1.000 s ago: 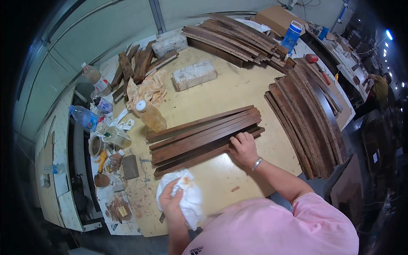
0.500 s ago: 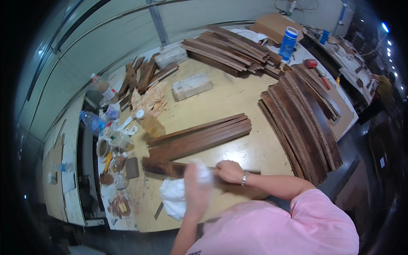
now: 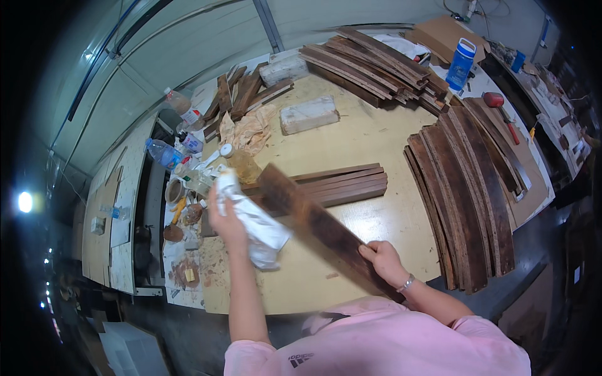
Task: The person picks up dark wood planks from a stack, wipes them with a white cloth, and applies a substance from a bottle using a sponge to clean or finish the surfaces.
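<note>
My right hand (image 3: 385, 262) is closed round the near end of a dark brown wooden board (image 3: 329, 232). The board slants up and to the left, its far end blurred in front of a stack of narrow boards (image 3: 351, 186). A white cloth (image 3: 254, 229) hangs from my closed left hand (image 3: 227, 219), left of the board and apart from my right hand. Just beyond the cloth stands a bottle of yellowish liquid (image 3: 243, 168) with a white cap, its lower part partly hidden.
Curved boards lie piled at the right (image 3: 464, 194) and at the back (image 3: 370, 66). A wrapped pale block (image 3: 309, 115) sits mid-table. Plastic bottles (image 3: 164, 153) and a yellow-handled brush (image 3: 175, 219) crowd the left edge. A blue bottle (image 3: 461, 64) and a red-handled tool (image 3: 501, 113) are at far right.
The board has come up off the near table area and swung to a steep slant, with my right hand nearer me. My left hand has moved left and away with the cloth. The view has shifted.
</note>
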`<move>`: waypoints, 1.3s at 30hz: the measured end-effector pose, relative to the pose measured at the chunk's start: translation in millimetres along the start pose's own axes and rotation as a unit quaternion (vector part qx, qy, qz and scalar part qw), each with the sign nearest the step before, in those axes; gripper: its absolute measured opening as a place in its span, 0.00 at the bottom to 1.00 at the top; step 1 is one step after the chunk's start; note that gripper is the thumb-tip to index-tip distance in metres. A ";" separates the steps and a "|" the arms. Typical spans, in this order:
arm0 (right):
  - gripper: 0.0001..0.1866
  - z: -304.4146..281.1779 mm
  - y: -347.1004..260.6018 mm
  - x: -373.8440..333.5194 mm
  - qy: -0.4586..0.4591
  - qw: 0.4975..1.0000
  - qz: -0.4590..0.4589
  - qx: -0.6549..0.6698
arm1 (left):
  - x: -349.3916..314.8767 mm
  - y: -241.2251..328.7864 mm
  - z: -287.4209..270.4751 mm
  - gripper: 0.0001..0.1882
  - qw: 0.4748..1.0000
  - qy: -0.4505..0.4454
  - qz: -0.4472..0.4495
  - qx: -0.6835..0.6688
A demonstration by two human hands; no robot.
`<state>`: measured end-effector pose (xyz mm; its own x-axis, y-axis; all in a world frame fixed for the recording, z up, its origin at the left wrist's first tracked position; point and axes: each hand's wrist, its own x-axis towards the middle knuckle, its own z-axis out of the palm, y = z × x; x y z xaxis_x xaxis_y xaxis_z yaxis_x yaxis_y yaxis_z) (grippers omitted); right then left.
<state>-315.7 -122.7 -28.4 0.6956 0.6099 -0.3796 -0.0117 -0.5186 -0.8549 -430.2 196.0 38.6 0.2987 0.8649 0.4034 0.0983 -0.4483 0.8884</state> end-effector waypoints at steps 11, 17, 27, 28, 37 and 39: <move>0.16 -6.1 -17.2 32.3 0.055 0.916 -0.029 0.396 | -183.0 9.8 29.8 0.18 0.832 -0.516 0.180 -0.094; 0.15 12.7 -39.2 34.5 0.110 0.887 -0.054 0.446 | -95.6 36.9 45.2 0.22 0.937 -0.315 0.110 -0.101; 0.10 24.8 -92.2 -3.3 0.222 0.889 -0.145 0.374 | -122.0 -62.2 -59.7 0.16 0.920 -0.330 0.197 0.071; 0.11 23.4 -93.7 -9.6 0.212 0.887 -0.158 0.378 | -112.2 -74.5 -81.9 0.15 0.947 -0.291 0.118 0.072; 0.11 19.7 -79.5 -3.0 0.213 0.898 -0.167 0.347 | -50.2 -240.8 -309.2 0.14 0.941 0.138 -0.111 0.288; 0.11 17.8 -71.0 0.9 0.206 0.912 -0.132 0.328 | -51.7 -249.6 -317.7 0.15 0.925 0.137 -0.145 0.324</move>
<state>-327.1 -74.7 25.7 0.9461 0.3138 -0.0801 -0.1379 0.1663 -0.9764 -771.8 334.9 -134.5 -0.0737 0.9549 0.2875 0.7113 -0.1517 0.6863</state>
